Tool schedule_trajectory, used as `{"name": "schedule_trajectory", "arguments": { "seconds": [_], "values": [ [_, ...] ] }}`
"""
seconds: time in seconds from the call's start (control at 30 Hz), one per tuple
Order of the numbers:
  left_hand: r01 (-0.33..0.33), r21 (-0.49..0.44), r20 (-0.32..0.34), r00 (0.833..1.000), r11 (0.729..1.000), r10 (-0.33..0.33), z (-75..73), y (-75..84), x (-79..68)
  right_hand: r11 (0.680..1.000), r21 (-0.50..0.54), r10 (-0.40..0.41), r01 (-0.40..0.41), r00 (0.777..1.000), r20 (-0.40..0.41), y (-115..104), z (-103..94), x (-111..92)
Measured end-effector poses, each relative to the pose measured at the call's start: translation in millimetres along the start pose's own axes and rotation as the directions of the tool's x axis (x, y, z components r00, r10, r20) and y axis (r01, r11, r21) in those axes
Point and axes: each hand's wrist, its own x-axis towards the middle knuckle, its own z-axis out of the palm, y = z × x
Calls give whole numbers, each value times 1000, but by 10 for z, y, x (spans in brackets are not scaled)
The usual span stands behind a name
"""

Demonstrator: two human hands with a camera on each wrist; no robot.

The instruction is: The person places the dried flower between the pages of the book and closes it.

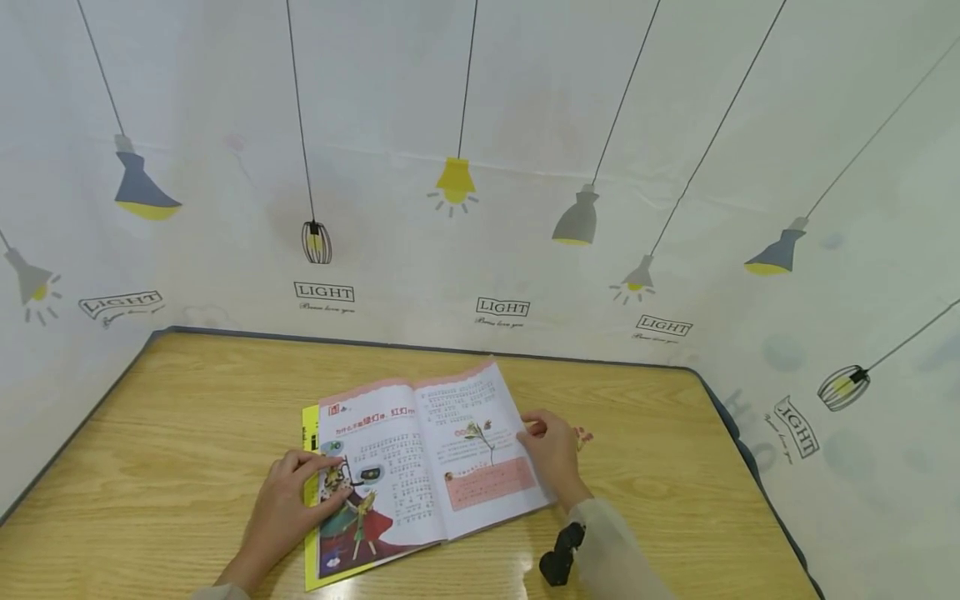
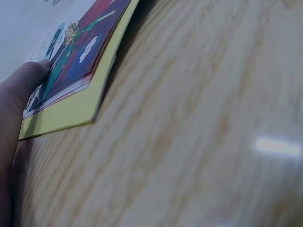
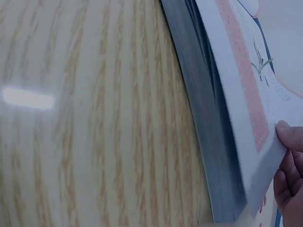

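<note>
An open picture book (image 1: 375,508) with a yellow cover lies on the wooden table, printed text and drawings on both pages. My left hand (image 1: 283,502) rests at its left edge, thumb and forefinger lying on the illustrated left page. From the left wrist, the thumb (image 2: 28,78) shows on that page, while the other fingers are out of sight. On the right side, my right hand (image 1: 552,450) pinches the outer edge of the right-hand page (image 3: 227,71), thumb on top and fingers curled beneath. In the right wrist view this page stands raised from the pages below.
The wooden table (image 1: 187,433) has a dark edge (image 1: 420,346) along its back. Behind and beside it hangs a pale cloth (image 1: 390,108) printed with lamps. A black device (image 1: 558,557) sits at my right wrist. Small red marks (image 1: 583,437) show beside the right hand.
</note>
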Motion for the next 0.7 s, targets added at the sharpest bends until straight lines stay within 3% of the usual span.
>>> {"name": "schedule_trajectory", "arguments": {
  "seconds": [0.4,0.7],
  "values": [
    [-7,2,-3,1000,1000,7,11,-12,6,999,-35,-39,38,998,-45,-5,-60,-25],
    [-13,-8,-11,1000,1000,13,6,-11,-8,999,-20,-40,41,999,31,65,-87,-42]
  ]
}}
